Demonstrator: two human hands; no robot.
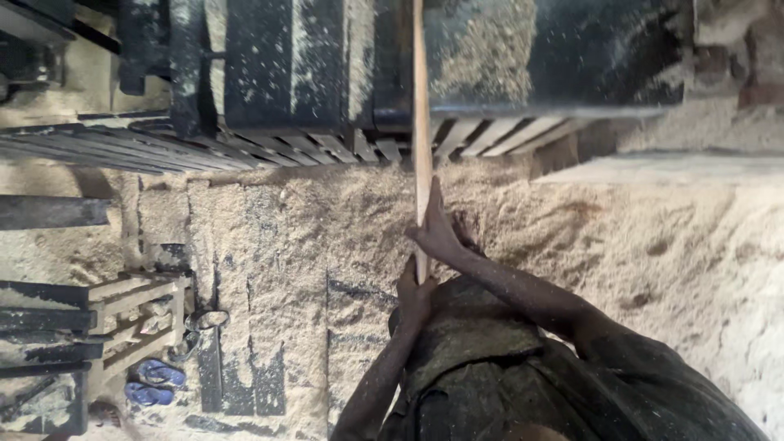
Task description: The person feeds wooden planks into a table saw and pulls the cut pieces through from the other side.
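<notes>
A long thin wooden strip [421, 122] runs from my body up and across a dark, sawdust-covered machine table [563, 57]. My right hand [437, 233] presses on the strip's right side, fingers stretched along it. My left hand [414, 294] grips the near end of the strip close to my belly. My dusty dark shirt fills the bottom of the view.
Deep sawdust [653, 245] covers the floor on the right. Dark slats and rollers [269, 147] line the machine's near edge. A wooden frame [135, 322], dark planks [41, 318] and blue sandals [155, 382] lie at the lower left.
</notes>
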